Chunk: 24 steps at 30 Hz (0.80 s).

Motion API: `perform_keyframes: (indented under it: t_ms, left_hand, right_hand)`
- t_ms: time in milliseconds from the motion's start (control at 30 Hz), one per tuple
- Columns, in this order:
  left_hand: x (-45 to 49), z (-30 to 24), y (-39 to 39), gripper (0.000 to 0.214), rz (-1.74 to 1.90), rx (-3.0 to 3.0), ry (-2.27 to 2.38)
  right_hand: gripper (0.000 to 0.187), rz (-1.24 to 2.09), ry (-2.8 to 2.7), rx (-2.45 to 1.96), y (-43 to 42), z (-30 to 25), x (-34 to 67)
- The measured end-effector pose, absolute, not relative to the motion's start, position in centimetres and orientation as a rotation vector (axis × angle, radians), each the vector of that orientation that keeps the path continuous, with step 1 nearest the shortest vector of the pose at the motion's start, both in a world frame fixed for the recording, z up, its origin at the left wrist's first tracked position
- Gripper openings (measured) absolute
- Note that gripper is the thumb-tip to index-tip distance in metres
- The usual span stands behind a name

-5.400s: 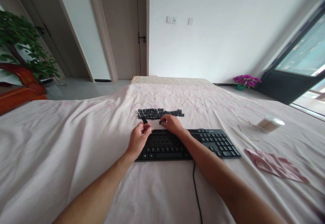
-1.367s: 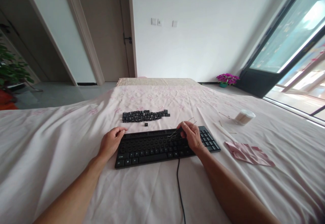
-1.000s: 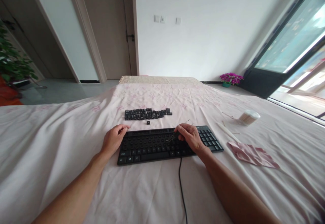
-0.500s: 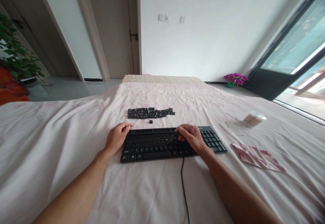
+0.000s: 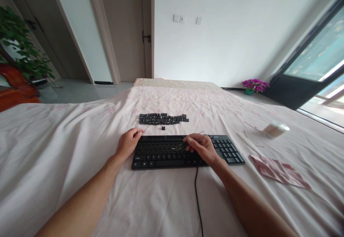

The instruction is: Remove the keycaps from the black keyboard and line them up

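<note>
A black keyboard (image 5: 166,163) lies flat on the cloth; its numpad and lower rows have keycaps, while much of the main letter area is bare of them. My left hand (image 5: 129,142) is at the keyboard's upper left corner, fingers curled together against its edge. Over the right part of the main key area, my right hand (image 5: 200,146) pinches a thin metal wire tool (image 5: 177,147). The tool's tip points left, low over the bare key area; whether it touches cannot be made out. Loose black keycaps (image 5: 158,119) lie heaped behind the keyboard, with a single keycap (image 5: 163,128) nearer.
A clear tub of cotton swabs (image 5: 276,129) lies at the right, some loose swabs beside it. Nearer me is a crumpled pink cloth (image 5: 279,171). The keyboard's cable (image 5: 198,197) runs toward me over the pale tablecloth (image 5: 150,208).
The whole view has shifted a little, moving everything slightly right in the picture. Relative to the keyboard, the tool's tip has moved slightly left; my left hand stays at the corner.
</note>
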<state>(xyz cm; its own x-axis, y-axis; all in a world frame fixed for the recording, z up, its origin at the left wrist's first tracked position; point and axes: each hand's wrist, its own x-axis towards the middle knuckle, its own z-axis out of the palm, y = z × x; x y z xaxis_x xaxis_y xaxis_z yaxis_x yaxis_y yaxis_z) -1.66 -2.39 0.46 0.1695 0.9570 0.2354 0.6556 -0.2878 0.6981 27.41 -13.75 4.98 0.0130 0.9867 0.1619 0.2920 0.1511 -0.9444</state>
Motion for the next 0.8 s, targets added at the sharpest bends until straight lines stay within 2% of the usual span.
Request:
perform_keyframes:
  t_ms: [800]
  left_hand:
    - [-1.6,1.0,-2.6,0.027,0.919,2.002,1.506]
  right_hand:
    - [0.033,0.934,-1.542,-1.259,-13.2,4.5,24.2]
